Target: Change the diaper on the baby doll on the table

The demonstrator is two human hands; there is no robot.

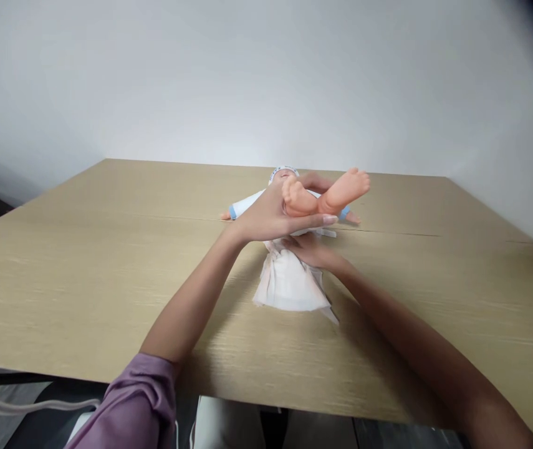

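Note:
A baby doll (346, 190) lies on its back on the table, its head with a patterned cap (283, 169) at the far side and its arms spread in white sleeves with blue cuffs. My left hand (270, 215) is closed around its lower legs, holding the bare feet raised. Below the raised legs, my right hand (310, 248) is at a white diaper (289, 284), fingers pressed on its gathered part, fingertips partly hidden. The diaper's near end fans out on the table toward me. A white tab (326, 232) sticks out to the right.
The wooden table (121, 274) has a seam across it, and a pale wall (266, 81) stands behind. Below the near edge are my legs (231, 424) and a light cable (32, 406) at the lower left.

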